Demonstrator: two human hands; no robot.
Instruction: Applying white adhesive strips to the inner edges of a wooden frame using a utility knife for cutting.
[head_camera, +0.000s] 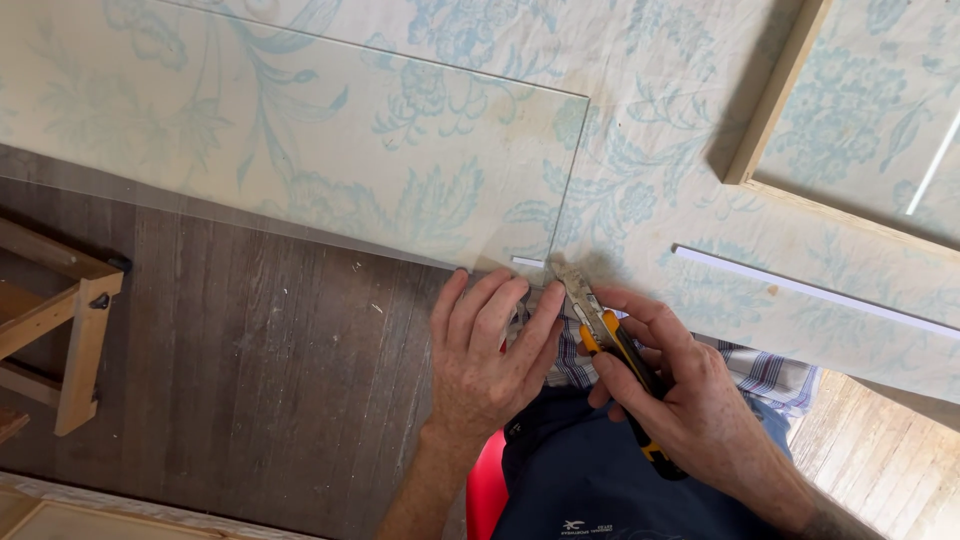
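Nearest: right hand (680, 385), one, clamped around one yellow-and-black utility knife (615, 345), blade tip at the near corner of the clear sheet (330, 140). Left hand (490, 350), one, fingers together and flat, pressing at that same corner on the table (640, 190). Cutting looks barely begun; no cut line shows across the sheet. Beyond: white strips, two, one short (527, 262), one long (810, 292). Farthest: wooden frame (775, 95), one.

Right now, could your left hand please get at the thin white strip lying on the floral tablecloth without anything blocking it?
Probably not directly: the left hand would have to cross the right hand and its utility knife to get to the white strip.
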